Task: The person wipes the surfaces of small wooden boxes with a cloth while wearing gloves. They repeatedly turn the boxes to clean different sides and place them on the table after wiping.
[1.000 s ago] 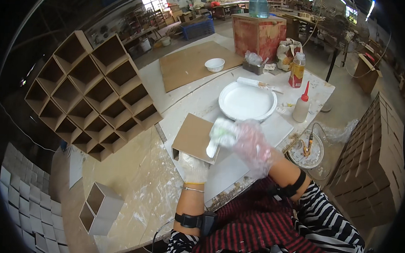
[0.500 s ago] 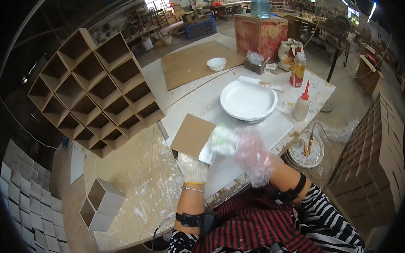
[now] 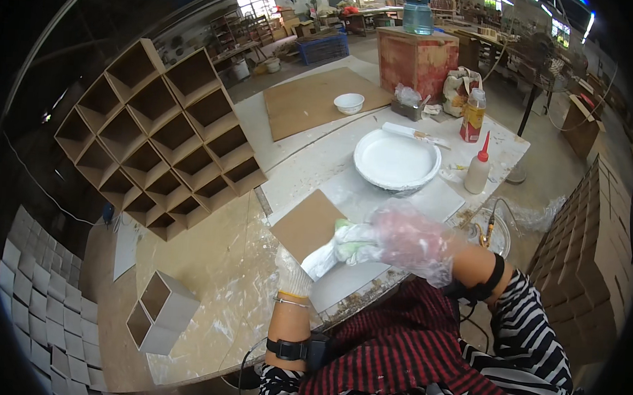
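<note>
My left hand (image 3: 291, 273), in a white knit glove, grips a brown square-faced box (image 3: 308, 224) from below, its fingers mostly hidden behind it. Wet white paint covers the side of the box facing my right hand. Wrapped in clear plastic over a reddish layer, my right hand (image 3: 417, 238) is closed on a paint-soaked white and green cloth (image 3: 355, 241). The cloth meets the white side of the box. Just beyond my hands stands a round basin (image 3: 397, 159) of white paint.
A brown diamond-shaped lattice shelf (image 3: 160, 138) stands left; a two-compartment box (image 3: 162, 312) sits nearer. Right of the basin are a red-tipped squeeze bottle (image 3: 477, 169) and another bottle (image 3: 473, 116). A white bowl (image 3: 349, 103) rests farther back. Stacked brown lattices (image 3: 575, 258) stand far right.
The box has turned slightly in my left hand, its upper corner now pointing away from me. My right hand has moved a little right and down, and the blurred cloth now shows clearly.
</note>
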Demonstrator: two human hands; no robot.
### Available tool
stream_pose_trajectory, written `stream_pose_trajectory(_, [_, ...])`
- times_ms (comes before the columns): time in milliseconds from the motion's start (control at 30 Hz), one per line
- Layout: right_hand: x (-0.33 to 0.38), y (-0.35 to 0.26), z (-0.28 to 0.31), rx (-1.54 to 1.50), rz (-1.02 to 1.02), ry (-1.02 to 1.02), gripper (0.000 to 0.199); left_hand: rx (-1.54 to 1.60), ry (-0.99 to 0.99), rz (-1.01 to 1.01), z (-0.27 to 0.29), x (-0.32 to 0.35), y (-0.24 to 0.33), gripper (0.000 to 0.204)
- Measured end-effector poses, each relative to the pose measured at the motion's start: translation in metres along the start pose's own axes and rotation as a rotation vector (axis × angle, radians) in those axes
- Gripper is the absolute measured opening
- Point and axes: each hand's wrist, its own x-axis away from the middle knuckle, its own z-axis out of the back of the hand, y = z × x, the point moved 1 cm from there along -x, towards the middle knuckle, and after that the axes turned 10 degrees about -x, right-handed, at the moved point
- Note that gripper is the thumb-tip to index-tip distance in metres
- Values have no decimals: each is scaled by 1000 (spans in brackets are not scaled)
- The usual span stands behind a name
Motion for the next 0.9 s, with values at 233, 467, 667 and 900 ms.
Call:
stream_pose_trajectory(233, [-42, 33, 13, 158, 308, 147, 25, 43, 56, 126, -4, 26, 4, 42])
stream_pose_trajectory(467, [-20, 12, -6, -114, -45, -101, 30, 51, -15, 169, -9, 28, 11, 41])
stream_pose_trajectory(667, [-49, 50, -5, -584, -198, 87, 27, 75, 36, 177, -5, 42, 6, 40])
stream_pose_trajectory(900, [-41, -20, -17, 262, 31, -206, 25, 89, -9, 177, -8, 45, 8, 39])
